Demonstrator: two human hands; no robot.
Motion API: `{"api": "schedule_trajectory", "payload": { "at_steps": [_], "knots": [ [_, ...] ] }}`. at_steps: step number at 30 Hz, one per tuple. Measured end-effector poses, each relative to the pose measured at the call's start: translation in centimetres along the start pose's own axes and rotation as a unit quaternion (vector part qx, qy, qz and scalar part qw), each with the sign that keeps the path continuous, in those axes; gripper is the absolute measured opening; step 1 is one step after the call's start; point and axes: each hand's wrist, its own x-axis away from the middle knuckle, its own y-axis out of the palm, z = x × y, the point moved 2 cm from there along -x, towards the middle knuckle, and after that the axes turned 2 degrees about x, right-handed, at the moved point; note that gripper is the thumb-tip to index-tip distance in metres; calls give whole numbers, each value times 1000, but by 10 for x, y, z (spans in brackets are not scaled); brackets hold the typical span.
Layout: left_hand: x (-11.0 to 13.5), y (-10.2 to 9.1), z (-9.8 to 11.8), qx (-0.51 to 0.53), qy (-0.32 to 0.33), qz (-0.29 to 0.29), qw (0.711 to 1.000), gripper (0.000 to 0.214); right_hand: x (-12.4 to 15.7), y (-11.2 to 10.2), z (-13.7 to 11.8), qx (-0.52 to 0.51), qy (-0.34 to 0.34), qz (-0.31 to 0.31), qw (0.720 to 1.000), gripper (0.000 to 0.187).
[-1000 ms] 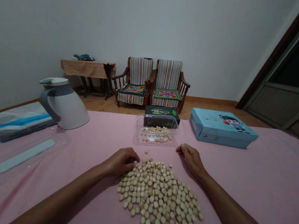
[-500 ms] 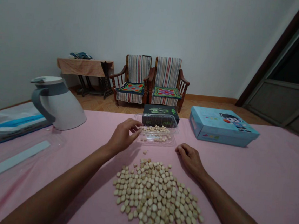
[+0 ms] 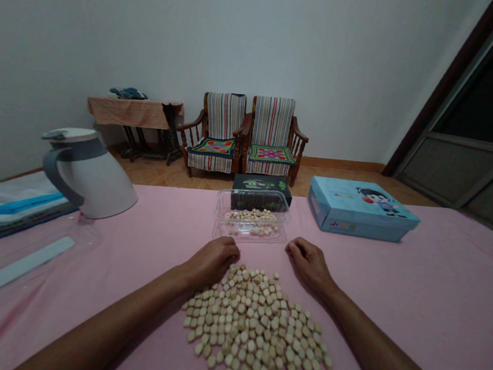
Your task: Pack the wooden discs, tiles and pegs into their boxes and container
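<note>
A pile of small pale beige pieces [image 3: 254,325] lies on the pink tablecloth [image 3: 413,306] in front of me. My left hand [image 3: 213,260] rests at the pile's far left edge, fingers curled down onto the pieces; what they pinch is hidden. My right hand [image 3: 308,264] lies on the cloth just right of the pile, fingers loosely curled, nothing seen in it. Beyond both hands stands a clear plastic tray [image 3: 250,223] with several of the same pieces inside.
A black box [image 3: 262,185] sits behind the tray. A light blue box [image 3: 360,209] lies at the right, a white and grey jug [image 3: 86,174] at the left, with a blue and white package [image 3: 8,211] and a clear lid [image 3: 21,265]. Two striped chairs [image 3: 246,135] stand beyond.
My left hand went from the pile to the clear tray and has come back to the pile's far left edge. My right hand stayed where it was.
</note>
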Motion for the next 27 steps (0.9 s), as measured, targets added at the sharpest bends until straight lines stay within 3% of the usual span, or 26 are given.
{"api": "schedule_trajectory", "payload": {
  "at_steps": [4,9,12,14,18,20,23,27],
  "knots": [
    [-6,-21,7,-4,17,21,1000,20,0,0,0,6,-1,1,1000,27],
    [-28,-62,13,-15,19,181,983,23,1,-1,-2,9,-3,2,1000,27],
    [-29,-71,12,-23,-3,244,970,25,1,-1,-3,7,-3,0,1000,28],
    [-23,-66,11,-11,-8,198,980,21,1,-1,-3,9,-2,-5,1000,28],
    [-4,-40,8,24,-44,5,999,19,1,-1,-2,16,-4,-4,1000,28],
    [3,-29,8,29,-61,-53,996,25,1,0,-2,19,-3,-4,1000,27],
    [7,-19,11,43,-45,-92,994,32,2,1,-1,21,-1,-3,1000,27],
    [9,-13,13,45,-35,-87,995,28,2,1,0,20,-7,3,1000,26]
  ]
}}
